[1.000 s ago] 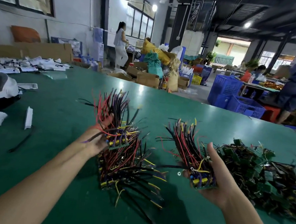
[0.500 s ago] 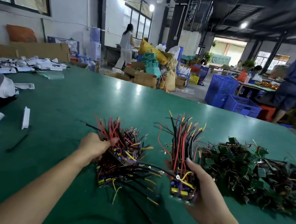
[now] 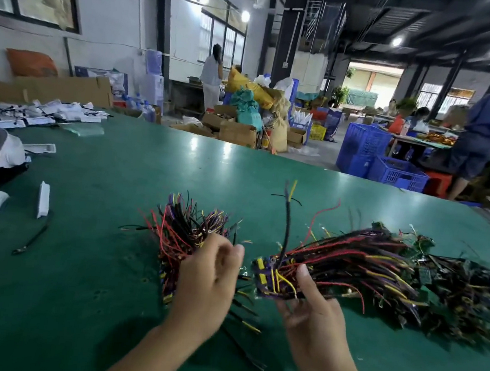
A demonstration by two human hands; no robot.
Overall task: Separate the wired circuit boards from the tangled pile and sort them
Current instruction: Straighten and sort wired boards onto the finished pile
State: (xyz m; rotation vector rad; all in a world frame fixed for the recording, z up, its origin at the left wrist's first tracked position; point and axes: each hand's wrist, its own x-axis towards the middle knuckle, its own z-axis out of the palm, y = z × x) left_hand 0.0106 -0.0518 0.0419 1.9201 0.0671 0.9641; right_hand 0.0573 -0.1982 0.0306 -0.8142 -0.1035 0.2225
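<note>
A sorted heap of wired circuit boards (image 3: 181, 233) lies on the green table (image 3: 84, 259), its red, black and yellow wires fanning away from me. My left hand (image 3: 209, 281) hovers over the heap's near right side with loosely curled fingers and nothing visibly held. My right hand (image 3: 314, 316) grips a bundle of wired boards (image 3: 338, 264) from below, thumb on top. That bundle's wires point right, across the tangled pile of green boards and wires (image 3: 465, 296). The image is motion-blurred.
White plastic parts (image 3: 43, 199) and a black cable (image 3: 31, 238) lie on the table at the left, with white packets (image 3: 49, 110) at the far left edge. Beyond the far table edge stand cardboard boxes, blue crates (image 3: 396, 172) and people.
My left hand set its bundle down on the sorted heap and let go, then shifted right. My right hand tipped its bundle so the wires swing from upright to pointing right.
</note>
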